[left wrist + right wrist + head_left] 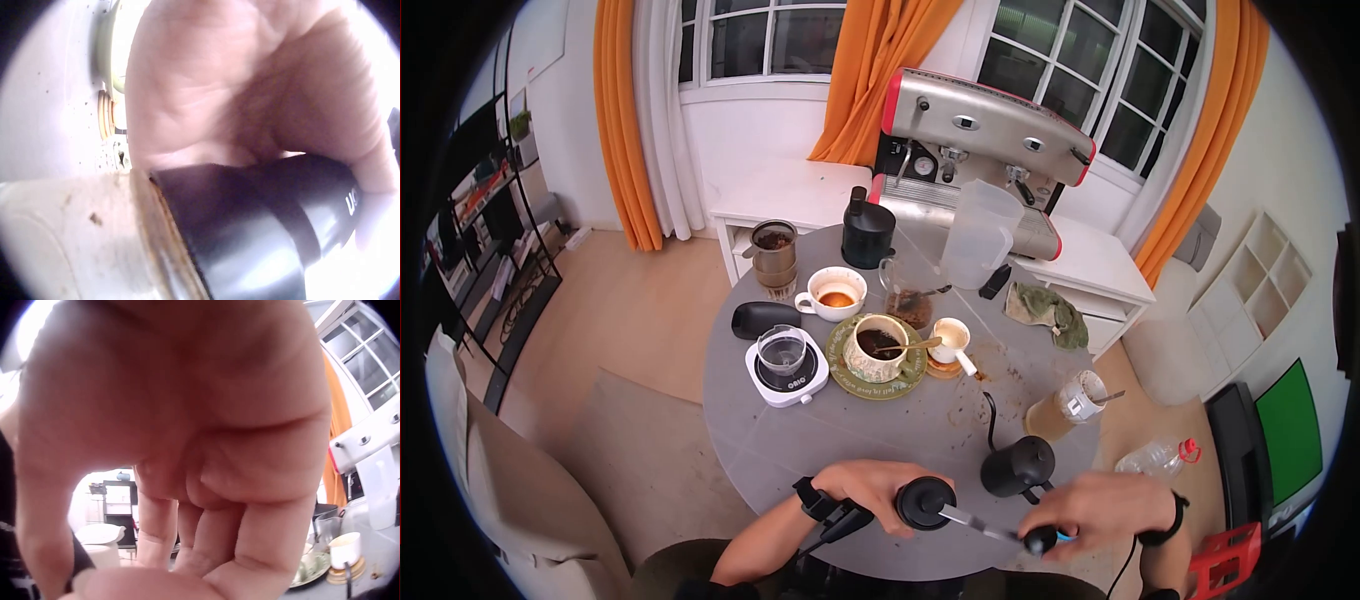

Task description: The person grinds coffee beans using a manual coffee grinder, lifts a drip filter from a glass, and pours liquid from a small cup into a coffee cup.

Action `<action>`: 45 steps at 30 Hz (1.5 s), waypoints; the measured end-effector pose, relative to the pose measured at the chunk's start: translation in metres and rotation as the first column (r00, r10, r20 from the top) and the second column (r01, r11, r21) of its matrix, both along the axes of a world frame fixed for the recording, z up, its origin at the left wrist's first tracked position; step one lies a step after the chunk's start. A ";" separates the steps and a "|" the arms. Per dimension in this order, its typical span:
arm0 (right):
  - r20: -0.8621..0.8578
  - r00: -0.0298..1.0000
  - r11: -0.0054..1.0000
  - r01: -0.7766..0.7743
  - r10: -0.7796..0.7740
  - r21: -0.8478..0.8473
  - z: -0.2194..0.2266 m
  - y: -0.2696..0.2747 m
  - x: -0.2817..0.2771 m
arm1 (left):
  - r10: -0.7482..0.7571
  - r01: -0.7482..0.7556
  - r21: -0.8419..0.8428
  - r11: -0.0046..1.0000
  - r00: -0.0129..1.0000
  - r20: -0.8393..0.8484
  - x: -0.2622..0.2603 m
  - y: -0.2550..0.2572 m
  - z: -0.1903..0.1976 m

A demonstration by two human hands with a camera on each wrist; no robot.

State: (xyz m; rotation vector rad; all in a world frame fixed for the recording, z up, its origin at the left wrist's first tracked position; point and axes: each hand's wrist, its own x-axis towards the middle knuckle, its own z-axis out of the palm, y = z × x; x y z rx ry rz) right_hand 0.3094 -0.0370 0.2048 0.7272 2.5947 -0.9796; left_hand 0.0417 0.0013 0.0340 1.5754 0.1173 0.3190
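My left hand (868,488) grips a hand coffee grinder (924,503) near the front edge of the round table. In the left wrist view its black body (244,231) joins a clear, stained jar (69,231), with my fingers curled round the black part. A metal crank (980,522) runs from the grinder's top toward the right. Its dark knob (1040,540) is held in the curled fingers of my right hand (1105,510). In the right wrist view that hand fills the picture and hides most of the knob. Just beyond stands a black gooseneck kettle (1017,466).
On the grey table (870,430) are a white scale (788,382) with a glass cup, a patterned cup of dark coffee (870,345) on a green plate, a white mug (837,290), a small white pot (950,338) and a jar (1065,405). An espresso machine (990,130) stands behind.
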 end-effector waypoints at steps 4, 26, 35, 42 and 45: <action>0.106 0.986 0.977 0.105 -0.126 0.186 0.008 0.052 -0.004 | 0.035 -0.036 -0.047 0.998 0.999 -0.038 -0.002 -0.002 -0.006; -0.191 0.844 0.833 -0.409 0.501 0.373 -0.032 -0.015 -0.184 | 0.032 -0.029 -0.089 0.996 0.999 0.031 -0.010 -0.007 0.012; -0.120 0.946 0.954 -0.298 0.301 0.043 0.000 -0.050 -0.055 | 0.010 -0.008 -0.034 0.999 0.999 0.051 0.000 -0.002 -0.004; -0.023 0.989 0.986 0.145 -0.143 0.087 0.002 -0.003 0.001 | 0.025 -0.020 -0.087 0.996 0.998 0.050 0.000 -0.003 -0.005; 0.002 0.951 0.909 0.295 -0.310 0.293 0.003 0.032 -0.006 | 0.026 -0.026 -0.041 0.999 1.000 -0.010 -0.002 0.000 -0.017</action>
